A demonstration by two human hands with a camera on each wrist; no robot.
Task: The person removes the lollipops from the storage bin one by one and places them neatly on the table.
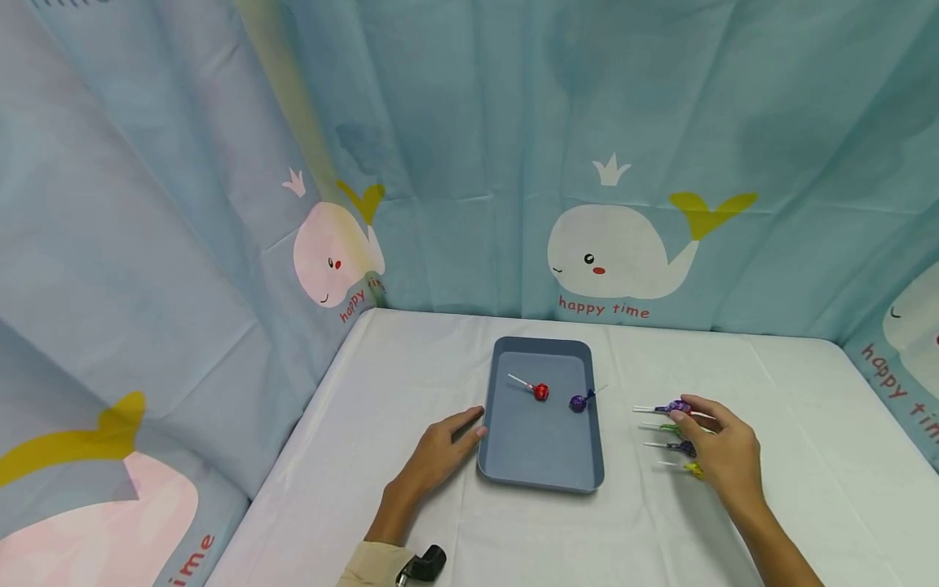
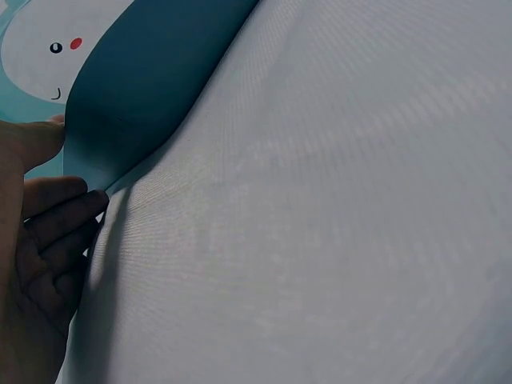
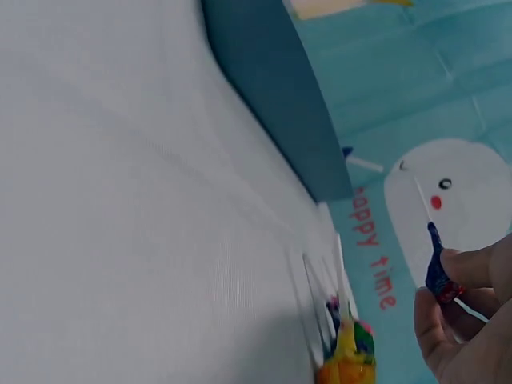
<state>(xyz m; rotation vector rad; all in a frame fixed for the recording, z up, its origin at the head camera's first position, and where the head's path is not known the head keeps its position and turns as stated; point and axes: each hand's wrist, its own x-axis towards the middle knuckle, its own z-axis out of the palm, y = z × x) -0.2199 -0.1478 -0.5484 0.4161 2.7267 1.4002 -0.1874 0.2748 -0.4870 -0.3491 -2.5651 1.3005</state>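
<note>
My right hand [image 1: 725,450] pinches a purple-wrapped lollipop [image 1: 671,407] between thumb and fingers, its white stick pointing left; the right wrist view shows this lollipop [image 3: 438,270] raised off the cloth. Beneath and beside that hand lie a green lollipop [image 1: 671,428], a dark one [image 1: 685,447] and a yellow one [image 1: 693,470], partly covered by the fingers. At the left wall of a blue-grey tray [image 1: 539,458], my left hand [image 1: 436,453] rests with relaxed fingers against the rim. Inside the tray are a red lollipop [image 1: 540,392] and a purple lollipop [image 1: 578,403], whose stick leans over the right rim.
A white cloth [image 1: 411,367] covers the table. Blue curtains [image 1: 455,163] printed with whales rise behind it and along both sides. A black device [image 1: 427,562] sits at the left wrist, by the beige sleeve [image 1: 376,564].
</note>
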